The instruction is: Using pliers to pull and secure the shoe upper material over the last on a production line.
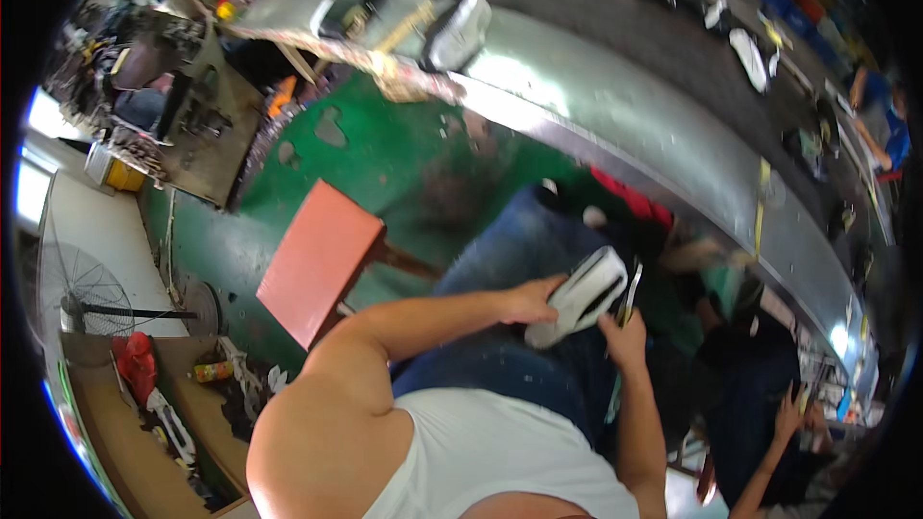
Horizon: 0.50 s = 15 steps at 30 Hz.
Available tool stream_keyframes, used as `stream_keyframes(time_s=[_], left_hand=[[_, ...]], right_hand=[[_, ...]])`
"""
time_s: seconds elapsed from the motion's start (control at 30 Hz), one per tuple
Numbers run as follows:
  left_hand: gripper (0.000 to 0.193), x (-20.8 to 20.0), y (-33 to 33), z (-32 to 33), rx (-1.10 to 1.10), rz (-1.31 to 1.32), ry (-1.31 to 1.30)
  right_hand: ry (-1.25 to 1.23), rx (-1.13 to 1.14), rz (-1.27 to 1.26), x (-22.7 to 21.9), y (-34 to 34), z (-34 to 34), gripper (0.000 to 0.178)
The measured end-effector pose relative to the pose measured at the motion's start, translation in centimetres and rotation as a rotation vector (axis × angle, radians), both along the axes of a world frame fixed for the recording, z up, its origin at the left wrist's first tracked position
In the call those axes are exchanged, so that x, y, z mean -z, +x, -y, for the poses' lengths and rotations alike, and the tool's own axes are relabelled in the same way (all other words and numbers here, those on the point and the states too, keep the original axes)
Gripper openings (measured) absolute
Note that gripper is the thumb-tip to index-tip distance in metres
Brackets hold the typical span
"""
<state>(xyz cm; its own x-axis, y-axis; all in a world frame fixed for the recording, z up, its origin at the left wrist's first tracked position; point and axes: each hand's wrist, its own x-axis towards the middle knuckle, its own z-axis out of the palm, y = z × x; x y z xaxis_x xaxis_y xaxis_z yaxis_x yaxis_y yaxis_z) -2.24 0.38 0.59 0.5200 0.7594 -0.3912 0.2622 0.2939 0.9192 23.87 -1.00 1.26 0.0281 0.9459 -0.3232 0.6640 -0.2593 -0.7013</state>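
Shoe (580,294): one, white, dark-edged at the opening; tilted above the jeans (481,367), between the two hands.
Left hand (531,302): clasped on the shoe's left side, near its lower, greyish end.
Right hand (627,338): fingers wrapped about a slim tool (632,294), which points up just beside the shoe; contact between them cannot be told.
Weight: judged light, fit for one hand.
Stiffness: upper judged soft and apt to dent under a hard squeeze; sole judged firmer, though not clearly seen.
Slip: probably low; surface too blurred to be sure.
Fragility: unlikely to break; pale upper likely to mark or scratch, the tool's tip being the chief risk.
Best hold: around the lower end, thumb and fingers on opposite sides, well off the tool's line.
Edges: bench (663,149) ahead, its metal rim curving down the right side; stool (320,259) left of the legs, hard-cornered.
Room: widest over the green floor (404,149), between stool and bench; tighter at right, where a co-worker's hand (790,413) shows low in the view.
Bench stock: dark-and-white shoe (461,31) at the near rim, well apart from both hands.
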Motion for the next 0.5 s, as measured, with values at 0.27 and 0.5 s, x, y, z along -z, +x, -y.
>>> stream_keyframes(time_s=[0.27,0.5], left_hand=[[0.097,2.0,-0.3,1.8,-0.099,0.085,0.026],[0.099,1.9,0.9,2.5,-0.008,0.003,-0.031]], right_hand=[[-0.074,-0.507,-0.003,-6.3,1.9,2.3,0.037],[0.034,-0.710,0.301,-7.5,-0.1,1.0,0.053]])
